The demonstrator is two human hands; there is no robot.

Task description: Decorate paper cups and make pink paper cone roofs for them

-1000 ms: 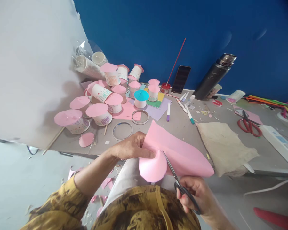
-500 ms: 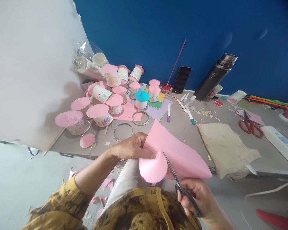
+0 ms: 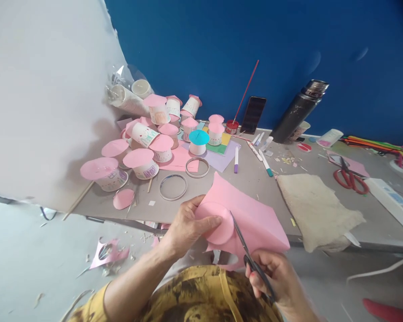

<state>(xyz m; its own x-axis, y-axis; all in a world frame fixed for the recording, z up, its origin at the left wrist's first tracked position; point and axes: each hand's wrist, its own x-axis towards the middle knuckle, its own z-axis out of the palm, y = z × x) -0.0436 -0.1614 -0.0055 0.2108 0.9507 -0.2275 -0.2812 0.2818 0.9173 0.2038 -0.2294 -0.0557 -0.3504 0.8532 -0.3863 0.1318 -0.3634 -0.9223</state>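
My left hand (image 3: 191,226) pinches a sheet of pink paper (image 3: 251,219), its thumb pressed on a rounded pink piece (image 3: 221,230) that lies over the sheet. In my right hand (image 3: 272,273) are black-handled scissors (image 3: 242,237), fingers through the loops. Their blades point up and away, along the right edge of the rounded piece. The sheet is held above my lap, just in front of the table edge. Whether the rounded piece is fully apart from the sheet, I cannot tell.
Paper cups with pink tops (image 3: 141,163) crowd the table's left, with one blue-topped cup (image 3: 199,142). Two tape rings (image 3: 173,187), markers (image 3: 236,160), a beige cloth (image 3: 317,210), red-handled scissors (image 3: 351,179) and a dark flask (image 3: 300,112) are also there. Pink scraps (image 3: 109,254) litter the floor.
My left hand has shifted its hold, and the rounded piece now lies flatter and higher. A lower strip of the sheet has come into view. The scissors stay along the piece's right edge.
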